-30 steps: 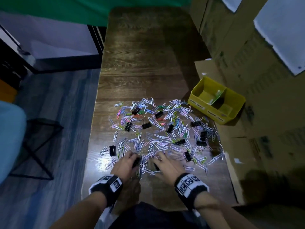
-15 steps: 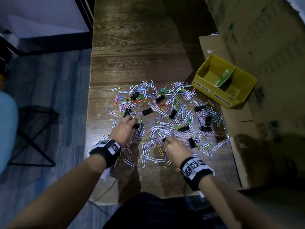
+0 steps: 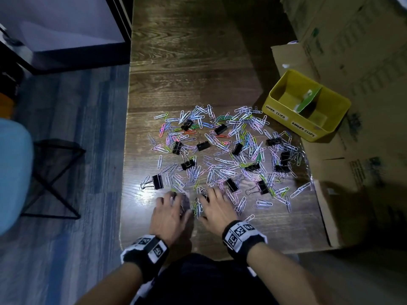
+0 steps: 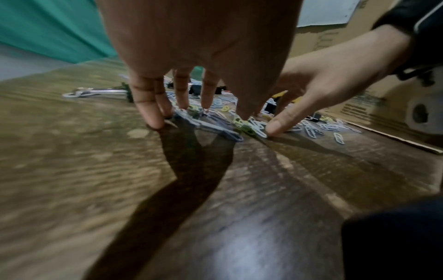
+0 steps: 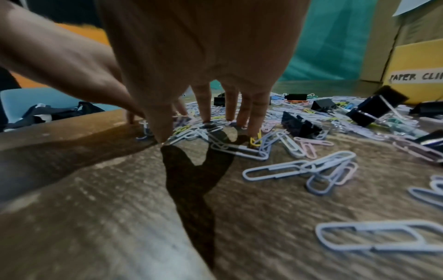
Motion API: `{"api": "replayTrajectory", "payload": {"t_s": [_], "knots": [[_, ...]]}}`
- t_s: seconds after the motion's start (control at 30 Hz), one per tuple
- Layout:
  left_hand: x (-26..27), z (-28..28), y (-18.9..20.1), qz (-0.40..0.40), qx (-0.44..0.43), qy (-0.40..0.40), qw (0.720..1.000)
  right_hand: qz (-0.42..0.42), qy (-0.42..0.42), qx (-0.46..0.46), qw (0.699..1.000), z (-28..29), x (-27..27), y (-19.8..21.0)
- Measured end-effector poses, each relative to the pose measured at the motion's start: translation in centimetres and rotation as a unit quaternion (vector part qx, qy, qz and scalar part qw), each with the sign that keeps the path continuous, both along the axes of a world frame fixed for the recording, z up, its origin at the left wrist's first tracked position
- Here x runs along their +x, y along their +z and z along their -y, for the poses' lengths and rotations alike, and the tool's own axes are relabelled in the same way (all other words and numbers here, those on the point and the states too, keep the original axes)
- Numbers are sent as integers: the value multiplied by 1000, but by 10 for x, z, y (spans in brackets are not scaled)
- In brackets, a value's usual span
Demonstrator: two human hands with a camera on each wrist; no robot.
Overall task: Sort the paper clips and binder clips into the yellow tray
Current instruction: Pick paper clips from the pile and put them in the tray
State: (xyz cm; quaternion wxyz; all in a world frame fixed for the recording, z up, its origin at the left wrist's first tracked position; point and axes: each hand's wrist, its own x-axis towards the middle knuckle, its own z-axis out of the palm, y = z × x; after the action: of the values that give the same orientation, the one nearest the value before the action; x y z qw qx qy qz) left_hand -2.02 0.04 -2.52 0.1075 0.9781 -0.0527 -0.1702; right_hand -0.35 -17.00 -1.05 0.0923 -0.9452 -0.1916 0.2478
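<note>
Table – glossy wood grain; tray – smooth yellow plastic; boxes – matt cardboard.

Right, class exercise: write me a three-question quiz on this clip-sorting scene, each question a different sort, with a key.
1. True or false: the yellow tray already holds a heap of paper clips.
2. Multiple choice: where do both hands work? A) at the pile's near edge B) inside the tray C) off the table.
3. Fill in: the tray's two labels read "paper clips" and "____ clips".

Key: 1 false, both compartments look bare of clips. 2 A, the left hand and right hand press spread fingertips on paper clips on the table. 3 binder.
</note>
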Motion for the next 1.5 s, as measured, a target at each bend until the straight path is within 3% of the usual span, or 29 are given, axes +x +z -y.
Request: {"api": "replayTrajectory", "payload": {"t_s": [0.13,0.23,0.33,0.47,0.6,0.77,0.87,0.93,1.07,1.23,1.37,1.5], "knots": [[10,11,0,-6,-34,-35,999,18,-31,8,999,-2,-3,-3],[19,5,2,-36,3,-24,999,1,-92,-8,996,-3,1,-2],[24,3,1,-70,19,-67,995,-31,-87,-11,996,-9,2,-4],[29,2,-4,-85,-49,-100,990,-38,-97,32,994,-14,1,-5],[33,-5,1,-57,-169,-48,983,-38,-151,65,986,-13,3,-1],[40,-13,6,-40,-241,7,970,-59,-215,89,971,-7,6,-3],[45,-14,4,-71,-267,43,960,-42,-250,132,958,0,9,-3],[50,-15,5,-104,-306,84,942,-34,-285,175,942,7,10,1],[65,-14,19,-163,-420,173,876,-23,-350,263,899,30,19,12],[99,1,65,-203,-499,200,819,-36,-411,386,825,66,37,49],[147,39,120,-192,-536,176,803,-18,-417,498,760,103,58,93],[211,100,159,-202,-556,111,798,59,-412,582,699,137,86,140]]}}
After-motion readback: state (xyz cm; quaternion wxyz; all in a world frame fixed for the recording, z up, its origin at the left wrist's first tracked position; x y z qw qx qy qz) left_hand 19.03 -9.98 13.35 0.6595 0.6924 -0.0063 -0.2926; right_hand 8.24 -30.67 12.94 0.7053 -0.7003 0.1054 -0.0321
